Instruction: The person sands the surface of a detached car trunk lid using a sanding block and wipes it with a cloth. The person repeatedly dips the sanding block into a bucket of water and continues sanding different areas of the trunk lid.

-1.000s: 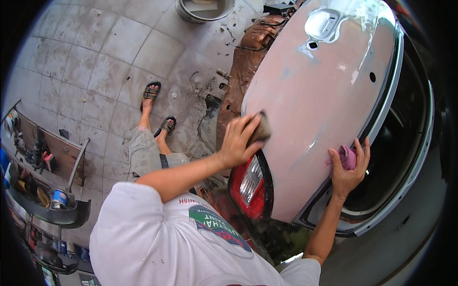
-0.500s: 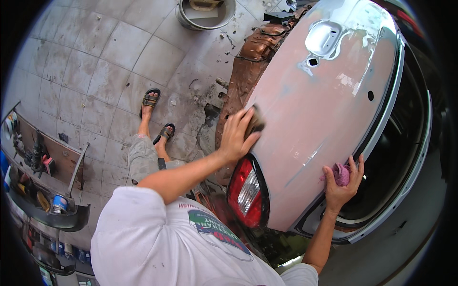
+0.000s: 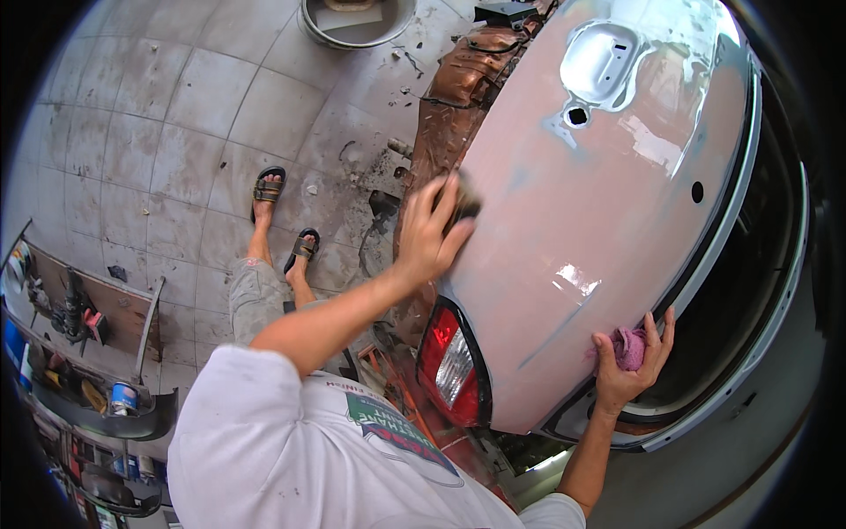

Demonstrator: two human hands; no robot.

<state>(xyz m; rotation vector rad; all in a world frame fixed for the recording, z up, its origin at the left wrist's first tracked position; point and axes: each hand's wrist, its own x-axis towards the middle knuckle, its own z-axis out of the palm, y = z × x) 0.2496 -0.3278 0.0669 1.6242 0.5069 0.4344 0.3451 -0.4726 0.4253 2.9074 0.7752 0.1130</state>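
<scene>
In my left hand (image 3: 432, 231) is a small brownish sanding block (image 3: 466, 199), pressed on the left edge of a car's rear panel (image 3: 564, 229). The block is blurred by motion, and my fingers partly hide it. The panel has a dull pinkish coat with bare pale patches around a recessed plate and a square hole. My right hand (image 3: 624, 375) grips a crumpled pink cloth (image 3: 629, 349) at the panel's right edge, beside the rear window opening. Below my left hand sits a red and clear tail light (image 3: 453, 363).
Dusty floor tiles (image 3: 207, 97) spread to the left, where my sandalled feet stand. A grey bucket (image 3: 357, 40) is at the top. Brown bare bodywork (image 3: 467, 75) lies along the panel's left side. A rack with a dark bumper (image 3: 106, 419) and cans stands at lower left.
My left hand with the block has shifted slightly left and up along the panel's edge. The view has moved a little. My right hand keeps its hold on the cloth.
</scene>
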